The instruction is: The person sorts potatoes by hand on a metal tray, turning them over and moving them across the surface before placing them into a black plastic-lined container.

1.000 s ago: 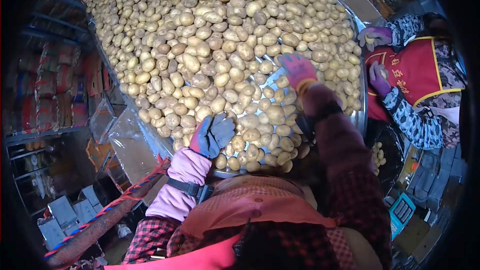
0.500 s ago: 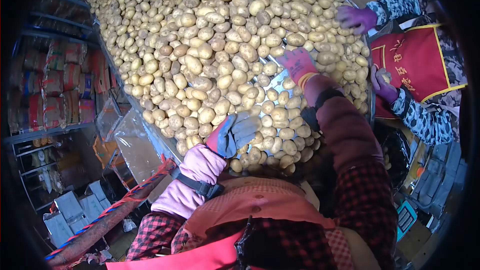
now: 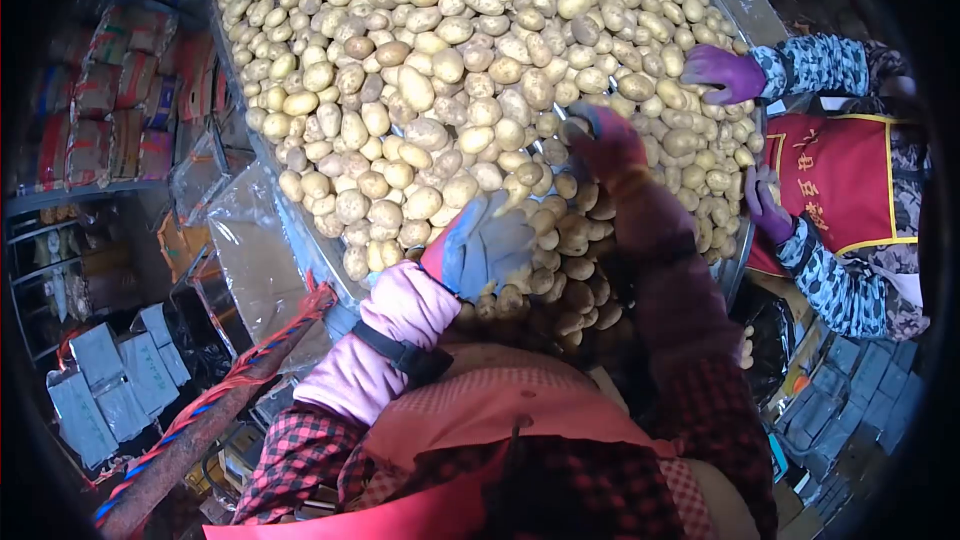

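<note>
Sorting potatoes (image 3: 440,90) heaped on the metal table (image 3: 300,230): the left hand (image 3: 485,245) is lying spread and empty on the near pile; the right hand (image 3: 605,135) is reaching farther in, its grip indiscernible. Selecting one potato likely follows.

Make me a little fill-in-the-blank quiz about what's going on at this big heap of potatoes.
1. Both of the wearer's hands reach over a heap of ____.
2. The left hand wears a grey glove and a ____ sleeve cover.
3. The right hand wears a ____ glove.
4. A co-worker in a red apron wears ____ gloves.

Missing words: potatoes; pink; red; purple
</note>
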`<state>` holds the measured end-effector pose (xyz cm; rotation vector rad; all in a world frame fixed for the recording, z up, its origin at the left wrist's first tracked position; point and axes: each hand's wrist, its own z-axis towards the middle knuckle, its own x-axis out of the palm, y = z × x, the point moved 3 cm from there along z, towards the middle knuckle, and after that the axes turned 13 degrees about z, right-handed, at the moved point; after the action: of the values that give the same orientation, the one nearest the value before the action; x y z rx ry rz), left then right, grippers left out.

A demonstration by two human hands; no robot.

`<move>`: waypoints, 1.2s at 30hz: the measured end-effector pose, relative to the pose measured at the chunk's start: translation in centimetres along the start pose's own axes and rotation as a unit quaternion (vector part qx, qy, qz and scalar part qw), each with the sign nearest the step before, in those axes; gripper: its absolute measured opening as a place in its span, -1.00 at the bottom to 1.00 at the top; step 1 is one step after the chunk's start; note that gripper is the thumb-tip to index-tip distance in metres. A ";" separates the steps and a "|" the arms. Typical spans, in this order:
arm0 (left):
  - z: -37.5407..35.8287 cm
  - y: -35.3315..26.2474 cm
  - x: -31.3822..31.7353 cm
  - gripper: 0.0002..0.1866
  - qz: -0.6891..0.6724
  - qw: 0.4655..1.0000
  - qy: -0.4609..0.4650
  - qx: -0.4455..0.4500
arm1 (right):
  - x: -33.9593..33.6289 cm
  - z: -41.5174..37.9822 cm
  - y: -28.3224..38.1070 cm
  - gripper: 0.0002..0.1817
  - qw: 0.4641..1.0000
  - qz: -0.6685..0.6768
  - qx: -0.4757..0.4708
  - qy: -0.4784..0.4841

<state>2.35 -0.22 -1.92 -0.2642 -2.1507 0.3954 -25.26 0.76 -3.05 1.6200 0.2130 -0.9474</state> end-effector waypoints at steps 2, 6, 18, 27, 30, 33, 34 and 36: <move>-0.1 -0.5 -1.1 -0.31 -0.011 1.000 -0.024 0.001 | 2.6 1.3 -0.4 -0.39 0.982 -0.179 0.041 0.042; -1.0 -1.1 -1.8 -0.32 -0.007 0.997 -0.070 0.026 | 5.1 2.8 1.3 -0.31 0.957 -0.253 0.094 0.102; -2.1 0.0 -5.3 -0.54 -0.010 0.999 -0.042 -0.002 | 1.8 -7.2 0.0 -0.41 0.975 0.196 0.107 0.010; -4.7 1.1 -3.6 -0.49 0.065 0.994 -0.062 -0.062 | 7.4 -11.1 6.0 -0.39 0.991 0.099 0.038 0.080; -4.8 1.2 -3.9 -0.53 0.206 0.976 -0.074 -0.023 | 5.7 -11.6 10.9 -0.52 0.972 0.163 -0.017 0.171; -5.6 0.8 -5.6 -0.51 0.366 0.929 -0.057 0.018 | 4.2 -7.4 9.4 -0.59 0.994 0.062 -0.092 -0.026; -6.8 0.0 -3.7 -0.53 0.521 0.840 -0.034 0.147 | 4.8 -5.7 9.3 -0.55 0.989 -0.009 -0.149 -0.014; -8.1 -0.3 -2.8 -0.53 0.418 0.889 -0.026 0.184 | 7.4 -2.1 9.6 -0.49 0.965 -0.158 -0.205 0.048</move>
<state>10.59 0.04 0.44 -0.9720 -1.8594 1.2907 -13.71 -2.82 -0.95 1.2661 0.7060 -0.9856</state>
